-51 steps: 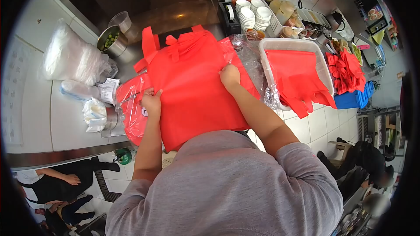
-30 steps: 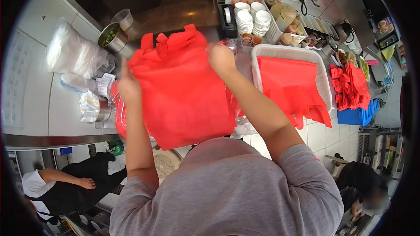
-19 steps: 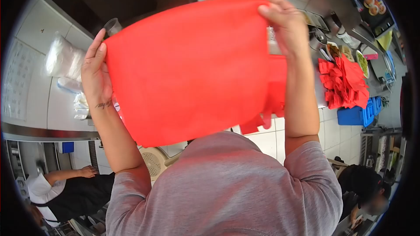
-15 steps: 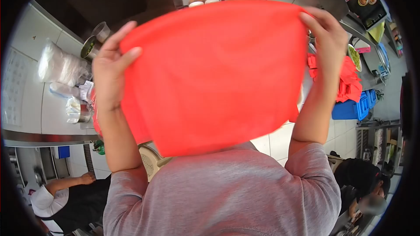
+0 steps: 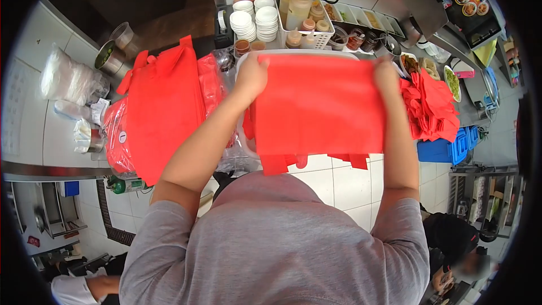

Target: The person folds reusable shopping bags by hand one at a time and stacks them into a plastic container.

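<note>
A red cloth carrier bag (image 5: 319,104) is stretched flat between my two hands, its strap ends hanging toward my belly. My left hand (image 5: 253,79) is closed on its upper left corner. At the upper right corner my right hand (image 5: 386,76), smeared by motion, grips the same bag. Behind and under the bag shows the rim of a white plastic tub (image 5: 244,146). To the left lies a flat stack of red bags (image 5: 164,116), partly on clear plastic wrapping. On the right is a loose, crumpled pile of red bags (image 5: 430,107).
White bowls (image 5: 266,21) stand stacked at the back, beside a white basket (image 5: 319,39) of sauce bottles. Blue bins (image 5: 451,146) are below the right pile. A metal pot (image 5: 110,59) stands at the left. A co-worker (image 5: 451,237) bends at lower right; another person's arm (image 5: 101,287) is lower left.
Both hands have lowered the red bag from close before my view down over the tub. The bowls, the bottles and the left stack now show.
</note>
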Action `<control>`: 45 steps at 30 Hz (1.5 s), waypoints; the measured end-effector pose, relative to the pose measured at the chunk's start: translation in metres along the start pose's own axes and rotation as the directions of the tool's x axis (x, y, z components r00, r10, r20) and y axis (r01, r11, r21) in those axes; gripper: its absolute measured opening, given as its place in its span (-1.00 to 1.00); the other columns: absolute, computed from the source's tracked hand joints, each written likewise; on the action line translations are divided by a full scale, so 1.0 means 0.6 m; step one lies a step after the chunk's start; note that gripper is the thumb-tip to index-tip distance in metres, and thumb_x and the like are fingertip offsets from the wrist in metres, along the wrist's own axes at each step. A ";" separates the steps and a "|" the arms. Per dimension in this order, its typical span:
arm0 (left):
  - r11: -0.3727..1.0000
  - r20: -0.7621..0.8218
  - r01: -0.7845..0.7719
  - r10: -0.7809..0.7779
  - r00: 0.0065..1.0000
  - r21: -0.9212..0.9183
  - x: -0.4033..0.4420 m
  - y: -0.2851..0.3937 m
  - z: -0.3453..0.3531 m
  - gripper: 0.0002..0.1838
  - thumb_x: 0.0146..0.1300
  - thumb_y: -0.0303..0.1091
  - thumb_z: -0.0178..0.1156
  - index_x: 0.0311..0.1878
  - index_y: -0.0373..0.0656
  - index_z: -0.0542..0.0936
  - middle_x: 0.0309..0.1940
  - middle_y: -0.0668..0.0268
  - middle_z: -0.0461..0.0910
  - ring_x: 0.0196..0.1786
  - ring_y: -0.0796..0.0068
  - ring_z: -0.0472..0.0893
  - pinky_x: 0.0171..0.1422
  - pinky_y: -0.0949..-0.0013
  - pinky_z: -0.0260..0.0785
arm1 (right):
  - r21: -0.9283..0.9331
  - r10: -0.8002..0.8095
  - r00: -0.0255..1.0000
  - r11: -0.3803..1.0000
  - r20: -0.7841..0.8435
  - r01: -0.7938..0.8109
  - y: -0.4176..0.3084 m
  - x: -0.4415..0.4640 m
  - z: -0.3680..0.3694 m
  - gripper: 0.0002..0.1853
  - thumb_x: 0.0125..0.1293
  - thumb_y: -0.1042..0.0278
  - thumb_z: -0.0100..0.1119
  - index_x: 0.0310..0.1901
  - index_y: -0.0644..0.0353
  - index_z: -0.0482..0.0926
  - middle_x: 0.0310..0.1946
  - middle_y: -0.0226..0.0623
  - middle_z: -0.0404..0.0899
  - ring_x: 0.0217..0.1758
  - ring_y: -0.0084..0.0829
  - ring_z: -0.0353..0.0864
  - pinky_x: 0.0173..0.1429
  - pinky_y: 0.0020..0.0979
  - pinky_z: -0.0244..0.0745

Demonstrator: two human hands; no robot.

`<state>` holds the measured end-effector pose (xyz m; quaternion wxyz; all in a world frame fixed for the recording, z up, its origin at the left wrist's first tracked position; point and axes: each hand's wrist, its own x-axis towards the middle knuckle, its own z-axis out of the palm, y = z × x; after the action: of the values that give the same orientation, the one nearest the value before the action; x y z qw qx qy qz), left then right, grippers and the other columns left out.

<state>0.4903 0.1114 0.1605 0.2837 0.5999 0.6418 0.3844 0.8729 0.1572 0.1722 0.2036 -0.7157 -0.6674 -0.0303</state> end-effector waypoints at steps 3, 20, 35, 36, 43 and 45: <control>0.978 0.071 0.071 -0.086 0.994 0.195 -0.017 -0.078 0.053 -0.76 0.32 -0.39 0.08 -0.02 -0.29 0.46 -0.08 -0.13 0.59 0.04 -0.13 0.56 0.12 0.03 0.39 | 0.083 0.093 0.980 0.991 0.178 -0.110 -0.020 -0.054 0.132 -0.74 0.37 0.27 0.03 -0.14 0.34 0.50 -0.28 0.19 0.63 -0.13 0.16 0.62 -0.01 0.04 0.50; 0.600 0.101 -0.274 0.516 0.851 -0.752 -0.041 0.248 -0.163 -0.36 0.21 -0.63 0.19 0.39 -0.23 0.34 0.21 0.23 0.47 0.23 0.52 0.45 0.34 0.43 0.29 | 0.980 0.174 0.984 0.197 -0.028 -0.007 -0.117 -0.099 -0.307 -0.63 0.44 0.39 0.09 0.20 0.38 0.42 0.12 -0.16 0.57 0.13 -0.40 0.58 0.27 -0.38 0.42; 0.921 0.345 -0.137 0.003 0.939 0.365 -0.039 -0.064 0.030 -0.24 0.08 -0.65 0.15 0.43 -0.19 0.25 0.33 -0.07 0.33 0.35 0.03 0.40 0.43 0.21 0.26 | 0.198 0.009 0.989 0.979 0.150 -0.039 -0.032 -0.118 0.125 -0.63 0.46 0.14 0.00 -0.02 0.36 0.44 -0.37 0.19 0.63 -0.18 0.22 0.62 -0.10 0.04 0.51; 0.920 0.345 -0.134 -0.001 0.939 0.368 -0.030 -0.066 0.038 -0.24 0.08 -0.65 0.15 0.43 -0.19 0.25 0.33 -0.07 0.33 0.35 0.03 0.40 0.43 0.21 0.26 | 0.099 0.066 0.969 0.991 0.236 -0.092 -0.041 -0.113 0.134 -0.63 0.45 0.14 0.00 0.02 0.34 0.42 -0.31 0.19 0.63 -0.19 0.21 0.63 -0.12 0.06 0.51; 0.706 0.209 -0.298 0.213 0.955 0.643 -0.048 -0.028 0.096 -0.16 0.13 -0.33 0.27 0.50 -0.04 0.15 0.54 0.03 -0.08 0.54 -0.09 0.02 0.52 -0.15 -0.02 | -0.077 -0.290 0.957 0.954 0.017 0.290 -0.109 -0.110 0.082 -0.33 0.37 0.02 0.11 0.37 0.26 0.22 0.31 0.13 0.32 0.33 0.10 0.35 0.33 0.00 0.31; 0.651 0.351 -0.477 0.324 0.878 0.591 -0.070 -0.022 0.116 -0.12 0.15 -0.17 0.32 0.52 0.03 0.13 0.57 0.08 -0.18 0.58 -0.10 -0.11 0.53 -0.30 -0.15 | -0.078 -0.342 0.933 0.933 0.110 0.351 -0.133 -0.126 0.097 -0.29 0.35 -0.04 0.12 0.40 0.19 0.20 0.39 0.06 0.20 0.43 0.05 0.18 0.42 0.03 0.16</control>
<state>0.5454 0.0805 0.1077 0.0275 0.8255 0.5513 0.1182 0.7745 0.1076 0.1150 0.1287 -0.5964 -0.7897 -0.0639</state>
